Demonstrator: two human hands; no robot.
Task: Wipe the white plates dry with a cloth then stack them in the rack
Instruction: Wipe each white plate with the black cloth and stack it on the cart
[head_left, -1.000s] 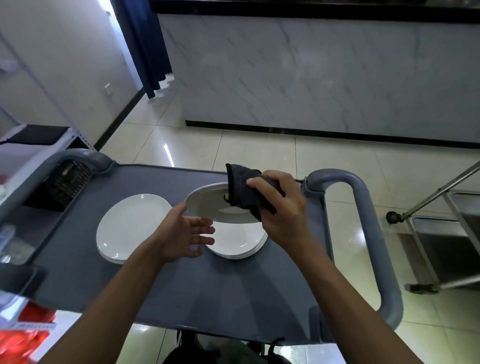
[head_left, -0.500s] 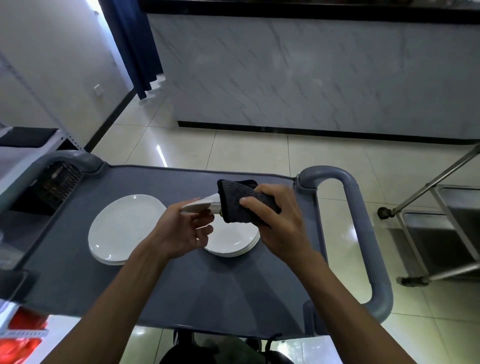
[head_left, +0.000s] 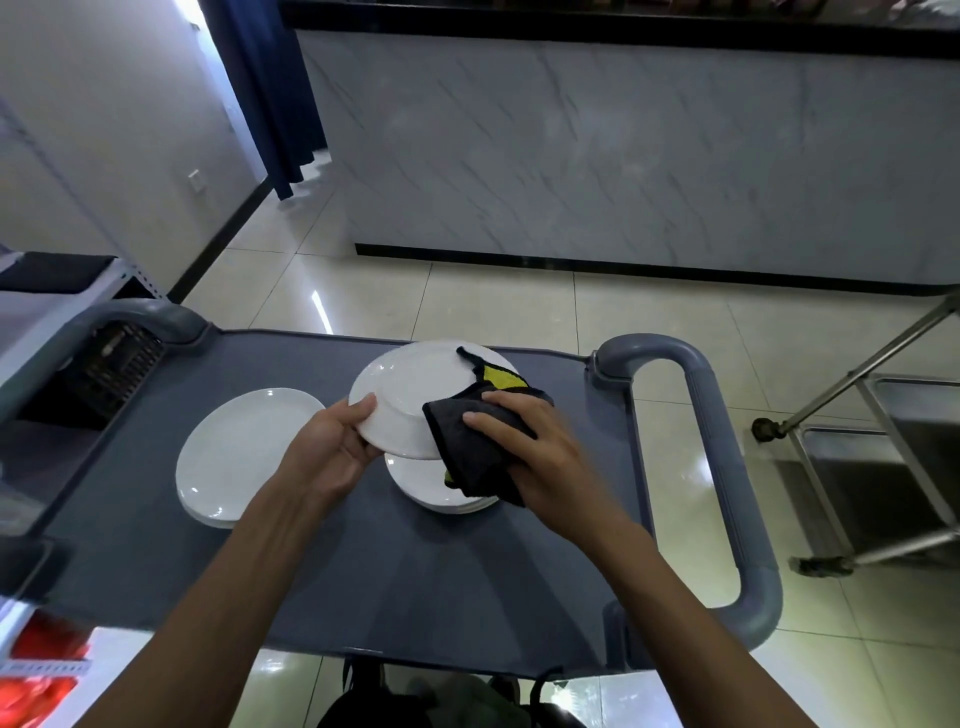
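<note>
Plate (head_left: 410, 400) now tipped underside-up, left hand (head_left: 332, 449) fingers gripping rim, right hand (head_left: 524, 447) pressing cloth (head_left: 472, 447).

White plate (head_left: 410, 402) held tilted, underside with foot ring facing the camera, above the cart top. Dark grey cloth (head_left: 475, 447) with yellow lining pressed on its 4 o'clock edge. Plate stack (head_left: 436, 486) directly beneath; second white stack (head_left: 244, 457) at 9 o'clock, apart.
</note>
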